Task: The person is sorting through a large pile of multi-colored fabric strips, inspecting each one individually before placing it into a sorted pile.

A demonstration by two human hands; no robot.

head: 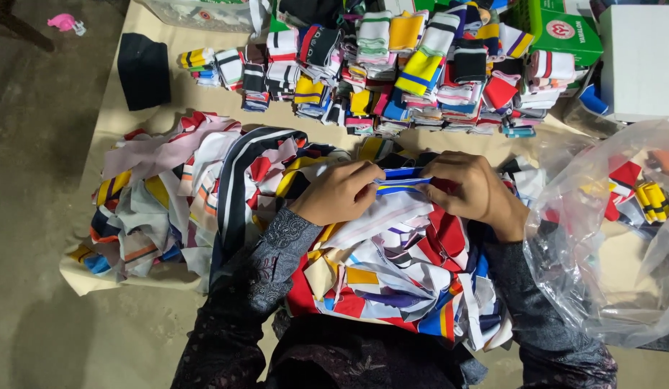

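Note:
My left hand [339, 192] and my right hand [471, 191] pinch the two ends of a folded blue-and-white striped knit strip [400, 181] between them, just above a heap of loose coloured knit strips [392, 274] lying on my lap. Both hands have their fingers closed on the strip. Dark patterned sleeves cover my forearms.
A second loose pile of strips [168, 194] lies to the left on a beige cloth [132, 115]. Folded, stacked strips [392, 65] fill the far side. A black folded cloth [144, 70] sits far left, a clear plastic bag [608, 238] at right, a white box [640, 61] and green box [565, 29] far right.

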